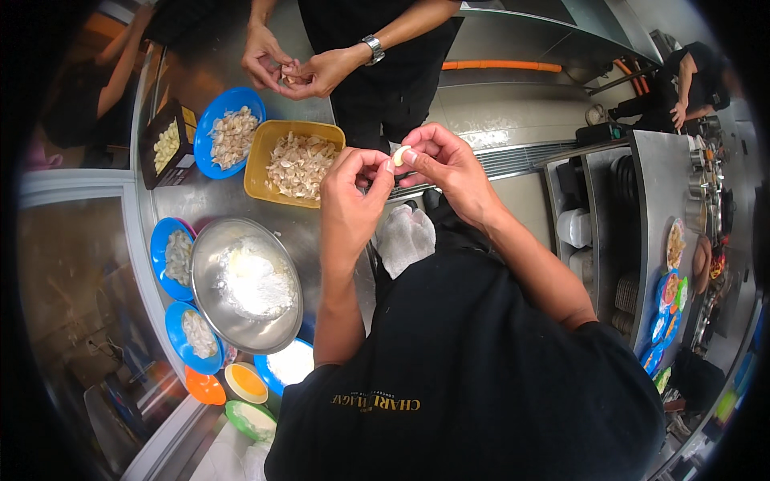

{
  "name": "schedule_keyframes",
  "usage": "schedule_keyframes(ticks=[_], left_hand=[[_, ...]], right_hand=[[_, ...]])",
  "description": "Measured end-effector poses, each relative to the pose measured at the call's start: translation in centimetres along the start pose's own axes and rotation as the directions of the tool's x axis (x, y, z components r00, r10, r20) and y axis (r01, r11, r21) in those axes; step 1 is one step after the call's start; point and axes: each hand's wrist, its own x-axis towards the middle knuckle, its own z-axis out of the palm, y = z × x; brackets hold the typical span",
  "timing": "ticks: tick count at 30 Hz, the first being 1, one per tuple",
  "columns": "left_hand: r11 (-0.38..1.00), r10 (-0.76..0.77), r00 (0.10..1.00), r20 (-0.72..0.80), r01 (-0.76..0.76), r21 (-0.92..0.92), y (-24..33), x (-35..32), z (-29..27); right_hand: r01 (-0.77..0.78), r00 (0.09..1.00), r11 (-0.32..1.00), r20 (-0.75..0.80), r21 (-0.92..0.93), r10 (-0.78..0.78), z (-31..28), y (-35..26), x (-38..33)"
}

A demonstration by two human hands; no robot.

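Note:
A pale, peeled-looking garlic clove [399,155] is pinched between the fingertips of both my hands, above the edge of the steel counter. My right hand [451,174] grips it with thumb and forefinger. My left hand [348,191] is closed, its thumb and fingertips pressed to the clove's near side. Just left of my left hand, a yellow rectangular tub [258,185] holds unpeeled garlic cloves and papery skins. Beyond it stands a blue bowl [204,148] of more unpeeled cloves, and a dark box [181,162] with pale peeled cloves inside.
Across the counter, a co-worker's hands [303,74] hold garlic. A large steel bowl [210,317] with white powder stands at left, among blue bowls [171,276] of pale food and an orange bowl [205,386]. Shelving [593,188] stands at right; a white cloth [407,240] hangs at my waist.

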Motion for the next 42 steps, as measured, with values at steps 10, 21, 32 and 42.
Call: schedule_keyframes(ticks=[10,21,32,42], left_hand=[[0.974,0.128,0.979,-0.16,-0.095,0.204,-0.8,-0.1,0.8],[0.771,0.0,0.904,-0.427,0.272,0.576,-12.2,0.7,-4.5],[0.962,-0.093,0.996,0.007,0.091,-0.259,0.2,-0.8,0.7],[0.921,-0.226,0.97,0.086,0.241,-0.307,-5.6,-0.7,0.7]], right_hand=[[-0.032,0.999,0.999,0.028,0.031,0.031,0.0,0.6,0.0],[-0.274,0.947,0.854,0.28,0.443,0.159,-1.2,0.9,0.0],[-0.126,0.989,0.98,0.092,0.154,0.113,-0.5,1.0,0.0],[-0.181,0.973,0.961,-0.18,-0.21,0.144,-1.0,3.6,1.3]])
